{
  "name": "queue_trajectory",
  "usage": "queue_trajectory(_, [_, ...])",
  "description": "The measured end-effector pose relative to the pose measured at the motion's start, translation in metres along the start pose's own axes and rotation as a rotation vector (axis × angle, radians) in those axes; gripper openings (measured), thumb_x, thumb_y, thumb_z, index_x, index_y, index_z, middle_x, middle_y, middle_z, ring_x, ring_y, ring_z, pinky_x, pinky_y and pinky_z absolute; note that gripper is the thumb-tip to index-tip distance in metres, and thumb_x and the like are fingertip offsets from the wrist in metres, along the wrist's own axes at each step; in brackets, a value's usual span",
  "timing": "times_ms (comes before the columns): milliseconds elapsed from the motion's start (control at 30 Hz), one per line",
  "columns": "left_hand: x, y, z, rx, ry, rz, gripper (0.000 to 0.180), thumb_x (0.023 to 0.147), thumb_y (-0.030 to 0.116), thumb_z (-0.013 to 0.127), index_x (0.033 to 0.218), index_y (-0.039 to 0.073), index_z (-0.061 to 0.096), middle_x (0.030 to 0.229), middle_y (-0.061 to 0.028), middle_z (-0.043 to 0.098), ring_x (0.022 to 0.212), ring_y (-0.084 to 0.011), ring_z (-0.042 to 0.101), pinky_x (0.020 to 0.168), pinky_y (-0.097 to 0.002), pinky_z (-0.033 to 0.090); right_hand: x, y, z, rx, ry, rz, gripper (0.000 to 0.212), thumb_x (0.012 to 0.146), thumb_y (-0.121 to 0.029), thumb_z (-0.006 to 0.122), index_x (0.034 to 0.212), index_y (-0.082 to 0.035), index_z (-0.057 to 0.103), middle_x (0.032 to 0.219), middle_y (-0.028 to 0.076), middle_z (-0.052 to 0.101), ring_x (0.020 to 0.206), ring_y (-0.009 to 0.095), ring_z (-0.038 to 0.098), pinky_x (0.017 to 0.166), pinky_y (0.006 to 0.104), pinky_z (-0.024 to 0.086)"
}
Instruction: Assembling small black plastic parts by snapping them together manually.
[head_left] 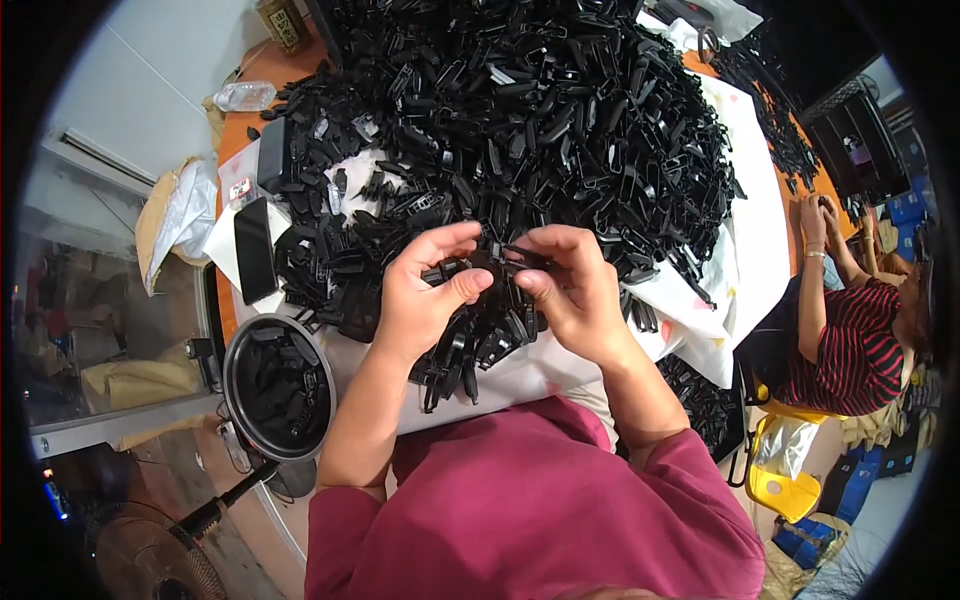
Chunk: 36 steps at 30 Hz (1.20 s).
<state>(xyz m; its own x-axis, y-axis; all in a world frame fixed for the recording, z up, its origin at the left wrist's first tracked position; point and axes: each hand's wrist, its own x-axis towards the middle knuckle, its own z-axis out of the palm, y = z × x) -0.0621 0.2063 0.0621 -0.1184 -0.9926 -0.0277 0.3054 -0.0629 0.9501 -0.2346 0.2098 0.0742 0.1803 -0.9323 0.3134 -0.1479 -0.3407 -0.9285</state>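
Over the near edge of a big heap of small black plastic parts [560, 140], my two hands face each other. My left hand [415, 300] is closed, thumb and fingers pinching a small black plastic part [443, 271]. A slim black plastic piece [530, 258] sits in the grip of my right hand [580, 300], between thumb and fingers. The inner ends of both pieces come together between my fingertips; whether they are joined I cannot tell. Loose parts lie right below and behind my hands.
A round dark pan [232, 385] with black parts stands at the left. Nearby lie a phone [255, 250] and a clear plastic bottle [245, 96]. White sheeting [755, 220] covers the table [228, 135]. A co-worker [850, 330] in a striped top sits at the right; a fan [150, 550] stands lower left.
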Motion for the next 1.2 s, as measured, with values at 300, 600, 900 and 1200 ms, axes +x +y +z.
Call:
queue_trajectory(300, [-0.005,0.01,-0.003,0.675,-0.034,0.458,0.029,0.069,0.008,0.074,0.094,0.001,0.064,0.091,-0.0104,0.063,0.082,-0.0179,0.06,0.074,-0.0265,0.047,0.009,-0.006,-0.016,-0.453,-0.115,-0.436,0.035,0.071,0.005,0.063,0.105,0.0,0.058,0.085,0.013,0.059,0.067,0.025,0.056,0.055,0.0292,0.047])
queue_trajectory(600, [-0.02,-0.021,0.017,-0.106,0.018,-0.01,0.035,0.082,0.012,0.063,0.114,-0.001,0.055,0.088,-0.0024,0.061,0.065,-0.0066,0.052,0.061,-0.0191,0.045,-0.014,0.009,0.008,-0.671,0.075,-0.524,0.04,0.064,0.004,0.066,0.103,-0.003,0.06,0.084,0.01,0.057,0.065,0.021,0.054,0.053,0.0289,0.045])
queue_trajectory(900, [-0.037,-0.021,-0.006,-0.5,-0.062,-0.075,0.03,0.084,0.013,0.059,0.109,-0.003,0.054,0.097,-0.0136,0.061,0.063,-0.0138,0.055,0.06,-0.025,0.047,-0.029,0.004,0.023,0.087,-0.074,0.062,0.025,0.08,-0.007,0.064,0.1,0.005,0.056,0.086,0.009,0.062,0.07,0.009,0.058,0.062,0.0214,0.049])
queue_trajectory(1200, [-0.125,0.018,-0.141,1.508,0.81,0.187,0.022,0.079,0.011,0.062,0.1,0.003,0.06,0.097,-0.0118,0.062,0.088,-0.0279,0.058,0.081,-0.0334,0.044,0.001,0.062,-0.009,-0.783,0.022,-0.023,0.014,0.074,-0.01,0.063,0.087,-0.003,0.062,0.079,0.013,0.06,0.07,0.031,0.059,0.061,0.0346,0.048])
